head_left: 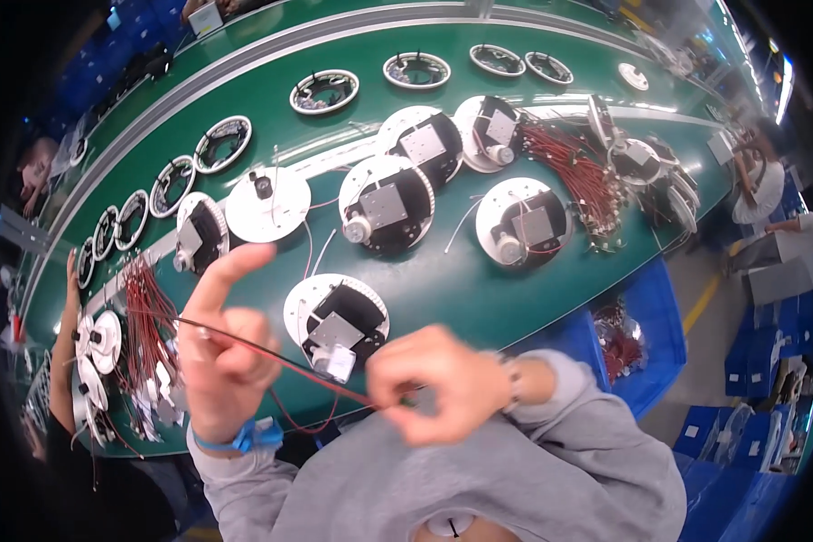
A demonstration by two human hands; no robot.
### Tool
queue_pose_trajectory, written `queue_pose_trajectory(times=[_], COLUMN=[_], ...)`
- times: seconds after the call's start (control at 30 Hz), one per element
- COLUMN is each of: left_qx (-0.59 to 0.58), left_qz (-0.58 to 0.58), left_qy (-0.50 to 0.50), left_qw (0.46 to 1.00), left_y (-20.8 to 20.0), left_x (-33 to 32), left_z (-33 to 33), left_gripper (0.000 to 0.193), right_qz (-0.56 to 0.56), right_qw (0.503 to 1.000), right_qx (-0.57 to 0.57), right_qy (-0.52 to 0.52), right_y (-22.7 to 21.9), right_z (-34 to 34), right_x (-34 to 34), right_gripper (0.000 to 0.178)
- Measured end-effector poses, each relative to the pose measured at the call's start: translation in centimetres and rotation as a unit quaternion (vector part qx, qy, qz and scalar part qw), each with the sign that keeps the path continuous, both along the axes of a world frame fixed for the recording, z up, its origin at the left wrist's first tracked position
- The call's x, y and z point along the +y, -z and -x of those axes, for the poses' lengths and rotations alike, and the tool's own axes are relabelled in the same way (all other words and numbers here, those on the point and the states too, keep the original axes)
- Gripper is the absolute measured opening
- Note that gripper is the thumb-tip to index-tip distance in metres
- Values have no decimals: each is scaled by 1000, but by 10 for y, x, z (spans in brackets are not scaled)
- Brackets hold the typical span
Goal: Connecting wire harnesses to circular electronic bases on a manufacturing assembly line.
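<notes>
Left wire bundle: red wires (151,307) are heaped on the green table (443,285).
Left hand (230,352): the index finger is raised, the others are curled; whether the wire is gripped cannot be told. The wrist is circled by a blue band (239,440).
Wire: a red-and-black wire (289,363) is stretched across both hands, above the table's near edge.
Near disc (339,312): it is seen just beyond the wire.
Right hand (443,384): the wire is pinched between thumb and fingers.
Blue bin (668,334): bagged parts (621,343) are held inside.
Labels: white tags (691,431) are borne by blue boxes (709,434); their writing cannot be read.
</notes>
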State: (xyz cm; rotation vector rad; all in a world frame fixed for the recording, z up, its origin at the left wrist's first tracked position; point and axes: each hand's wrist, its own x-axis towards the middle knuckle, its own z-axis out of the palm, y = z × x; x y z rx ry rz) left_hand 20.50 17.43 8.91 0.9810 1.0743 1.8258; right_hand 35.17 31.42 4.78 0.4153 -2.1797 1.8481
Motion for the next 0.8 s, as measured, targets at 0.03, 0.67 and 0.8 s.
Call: queue_pose_trajectory(times=[0.03, 0.67, 0.8], left_qx=[82, 317, 584], left_qz=[34, -174, -65], left_qy=[-45, -161, -291], left_qw=[995, 918, 755], left_y=[2, 3, -7], left_x=[0, -7, -16], left_z=[2, -26, -9], left_gripper=[50, 38, 43], right_qz=[17, 202, 65], right_qw=[1000, 977, 996], right_qx=[-4, 69, -10], right_qy=[-10, 12, -55], right_y=[7, -15, -11], right_z=[6, 33, 20], right_x=[-15, -50, -37], right_gripper=[8, 52, 24])
